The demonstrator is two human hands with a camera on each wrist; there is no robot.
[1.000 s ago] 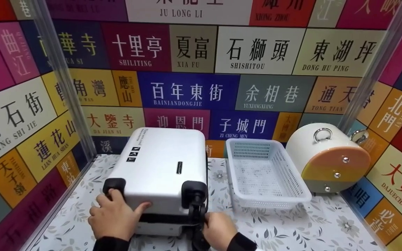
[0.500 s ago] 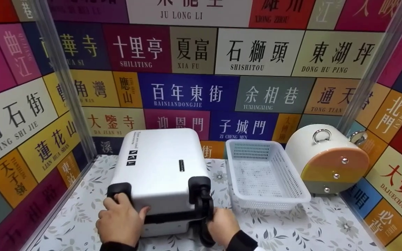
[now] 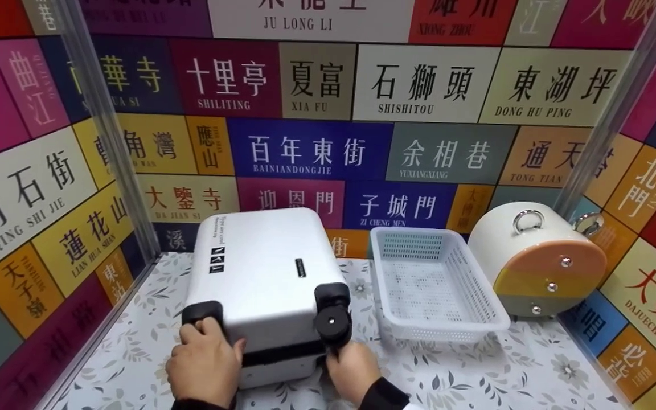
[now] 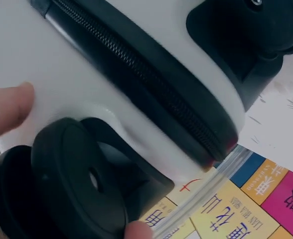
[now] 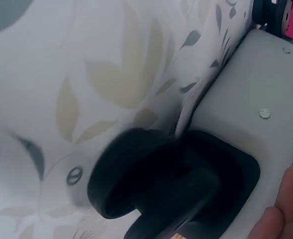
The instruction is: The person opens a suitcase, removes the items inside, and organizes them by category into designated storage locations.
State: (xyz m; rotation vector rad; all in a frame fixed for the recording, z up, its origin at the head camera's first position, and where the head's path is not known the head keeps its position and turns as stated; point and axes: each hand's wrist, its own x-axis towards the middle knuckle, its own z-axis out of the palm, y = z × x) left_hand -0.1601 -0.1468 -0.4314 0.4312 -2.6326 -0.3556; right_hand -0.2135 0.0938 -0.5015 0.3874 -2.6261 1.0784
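Observation:
A white hard-shell suitcase (image 3: 265, 256) lies flat on the table, its wheeled end towards me. My left hand (image 3: 205, 361) grips its near left corner, fingers at the black corner guard and thumb on the shell. In the left wrist view, a black twin wheel (image 4: 76, 174) sits between thumb and fingers, below the zipper (image 4: 121, 59). My right hand (image 3: 353, 370) holds the near right corner, just under the upper right wheel (image 3: 333, 324). In the right wrist view, its fingers (image 5: 288, 199) rest against the base, close to a blurred lower wheel (image 5: 104, 184).
Right of the suitcase stands a white plastic basket (image 3: 442, 327) with perforated walls. Beside it is a rounded white box (image 3: 510, 233) with a striped front and metal rings. Walls of coloured sign panels (image 3: 305, 148) enclose the flower-patterned table (image 3: 419, 370).
The suitcase has turned slightly, its near end shifting right and its far end a little left. Both hands moved with it. The upper right wheel has swivelled up.

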